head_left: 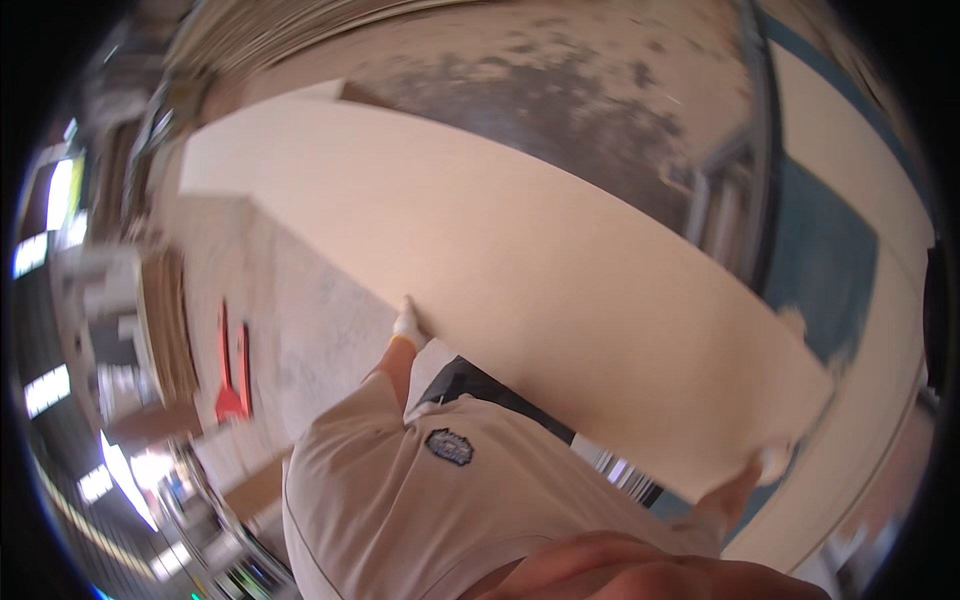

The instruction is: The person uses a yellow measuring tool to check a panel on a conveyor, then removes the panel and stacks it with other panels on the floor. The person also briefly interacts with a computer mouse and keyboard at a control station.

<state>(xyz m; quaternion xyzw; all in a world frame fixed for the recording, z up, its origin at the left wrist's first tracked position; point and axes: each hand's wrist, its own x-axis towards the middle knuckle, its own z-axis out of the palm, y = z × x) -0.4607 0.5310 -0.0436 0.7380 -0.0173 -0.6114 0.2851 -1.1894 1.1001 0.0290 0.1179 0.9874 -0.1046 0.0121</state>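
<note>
A long, pale, flat board (500, 240) stretches across the view from the far left to the near right. My left hand (408, 325), in a white glove, grips its near long edge, with a finger or thumb showing on top and the rest hidden beneath. At the board's right end, my right hand (770, 463), also gloved and somewhat blurred, holds the near corner. The board lies close in front of my body and hides most of what is under it. A small pale shape (792, 321) shows at the far edge near the right end; I cannot tell what it is.
To the right stands a blue-green work surface (820, 230) with a dark metal rail (765, 150) and another pale panel (850, 130). Red pallet-jack forks (230, 375) lie on the floor at left, near stacked sheets (168, 320). More sheets (270, 30) are piled at the far left.
</note>
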